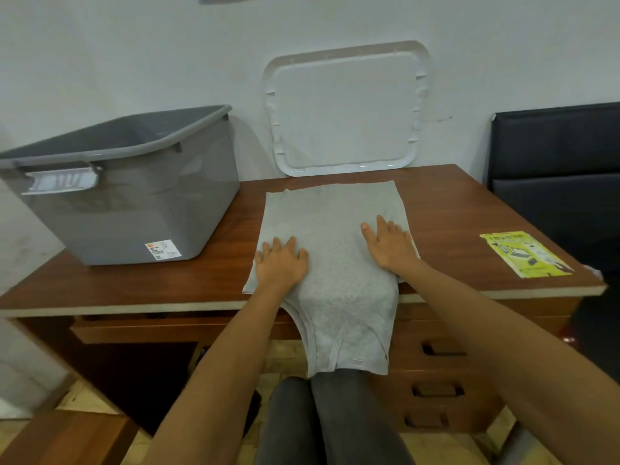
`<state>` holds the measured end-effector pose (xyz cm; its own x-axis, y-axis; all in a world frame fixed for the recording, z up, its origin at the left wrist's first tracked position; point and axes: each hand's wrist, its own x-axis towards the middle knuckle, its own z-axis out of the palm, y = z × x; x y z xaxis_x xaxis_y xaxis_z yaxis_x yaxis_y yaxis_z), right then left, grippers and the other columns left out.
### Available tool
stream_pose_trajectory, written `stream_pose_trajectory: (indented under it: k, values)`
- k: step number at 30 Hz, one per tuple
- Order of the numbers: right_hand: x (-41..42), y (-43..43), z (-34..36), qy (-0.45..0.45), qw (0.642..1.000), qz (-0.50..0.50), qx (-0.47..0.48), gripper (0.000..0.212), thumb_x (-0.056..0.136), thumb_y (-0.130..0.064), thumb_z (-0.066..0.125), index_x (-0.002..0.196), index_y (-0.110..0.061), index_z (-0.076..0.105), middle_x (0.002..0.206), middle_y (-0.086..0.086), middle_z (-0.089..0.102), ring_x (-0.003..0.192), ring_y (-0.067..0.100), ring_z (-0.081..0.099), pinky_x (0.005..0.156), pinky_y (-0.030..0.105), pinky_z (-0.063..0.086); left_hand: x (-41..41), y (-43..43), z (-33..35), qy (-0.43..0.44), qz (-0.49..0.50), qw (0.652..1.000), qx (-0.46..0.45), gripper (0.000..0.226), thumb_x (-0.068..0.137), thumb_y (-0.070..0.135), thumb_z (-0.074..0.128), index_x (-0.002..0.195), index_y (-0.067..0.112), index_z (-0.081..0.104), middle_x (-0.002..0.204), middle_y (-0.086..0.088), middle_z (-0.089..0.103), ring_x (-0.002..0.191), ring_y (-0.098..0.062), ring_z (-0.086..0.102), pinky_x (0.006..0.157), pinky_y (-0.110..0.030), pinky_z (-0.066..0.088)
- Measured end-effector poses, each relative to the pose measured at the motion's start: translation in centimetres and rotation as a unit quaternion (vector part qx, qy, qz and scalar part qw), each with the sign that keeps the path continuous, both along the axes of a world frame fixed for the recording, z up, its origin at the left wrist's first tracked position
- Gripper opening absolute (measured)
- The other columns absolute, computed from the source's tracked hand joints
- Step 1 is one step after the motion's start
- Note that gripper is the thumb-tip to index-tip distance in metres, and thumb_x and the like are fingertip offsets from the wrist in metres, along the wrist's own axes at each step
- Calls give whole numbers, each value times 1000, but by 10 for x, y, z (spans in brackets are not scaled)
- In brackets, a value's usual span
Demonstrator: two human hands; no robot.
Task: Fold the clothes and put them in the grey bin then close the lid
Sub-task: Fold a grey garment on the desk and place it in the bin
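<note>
Hands flat: left hand (281, 263) and right hand (389, 245) press, fingers spread, on a grey top (330, 229) draped over the desk's (469, 209) front edge. Soft and light, it looks best pinched at its corners. Bin (134, 196) stands open at the left edge.

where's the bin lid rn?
Head view: the white lid leans against the wall at the back of the desk, right of the grey bin, behind the grey shirt.

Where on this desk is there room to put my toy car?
The desk is bare between the grey bin and the grey top, and more between the top and the yellow leaflet. Crowded middle: left hand and right hand press the top.
</note>
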<state>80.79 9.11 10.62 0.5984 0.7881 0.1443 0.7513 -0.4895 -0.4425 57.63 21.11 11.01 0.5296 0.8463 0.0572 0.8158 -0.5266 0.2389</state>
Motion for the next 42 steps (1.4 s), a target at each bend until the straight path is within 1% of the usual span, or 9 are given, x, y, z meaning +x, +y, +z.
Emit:
stream_pose_trajectory:
  k: [14,18,20,23,26,28,32,36,42]
  values:
    - [56,-58,2,-76,981,118,-133,75,100,-69,5,164,-30,9,172,9,3,158,29,2,126,52,0,-23,1,4,58,-15,997,-38,67,103,66,9,163,39,-4,172,-6,-8,157,-37,-10,125,-58,-6]
    - [62,-70,5,-85,977,129,-150,71,102,-69,10,164,-34,9,172,5,3,158,26,2,126,52,0,-23,1,4,50,-17,998,-38,66,104,65,10,164,37,0,172,-8,-4,157,-38,-6,124,-58,-5]
    - [64,-71,4,-89,977,124,-149,72,102,-69,11,164,-33,11,172,6,5,158,26,5,126,52,2,-22,0,2,35,-17,999,-5,64,105,61,14,163,33,16,170,-10,15,156,-40,9,123,-59,0]
    - [59,-68,4,-98,984,101,-108,71,105,-63,18,162,-22,21,170,9,17,156,28,16,125,54,8,-18,-6,0,-11,-9,996,83,50,105,47,26,133,21,59,133,-11,61,133,-34,50,122,-60,16]
    - [44,-64,6,-100,990,90,-43,60,108,-52,28,151,-13,45,154,14,45,141,32,42,120,52,25,-14,-20,-1,-57,-6,991,124,41,105,38,34,100,16,68,101,-5,70,105,-28,64,115,-55,29]
    - [28,-67,8,-140,986,82,22,52,108,-47,34,125,-10,65,124,13,65,113,31,59,103,46,42,-12,-33,-1,-94,-7,985,145,39,104,35,37,89,16,67,90,-4,69,93,-27,65,108,-51,35]
    - [-13,-92,5,-270,943,19,193,39,104,-33,40,83,-10,63,81,7,62,77,26,53,75,42,41,-18,-64,-12,-181,-19,962,205,31,105,34,44,113,16,68,110,-5,69,105,-24,62,102,-42,43]
    - [-51,-124,-8,-257,929,-36,263,28,104,-28,44,79,-15,46,75,3,49,73,22,44,71,41,39,-36,-109,-32,-314,2,909,275,13,101,28,55,108,18,59,104,0,59,93,-16,53,85,-34,44]
    - [-99,-159,-70,-157,952,-45,258,27,105,-29,48,81,-18,45,79,2,51,73,22,50,70,40,43,-60,-156,-96,-469,83,875,88,27,99,38,61,104,18,44,102,1,47,89,-17,50,77,-37,50]
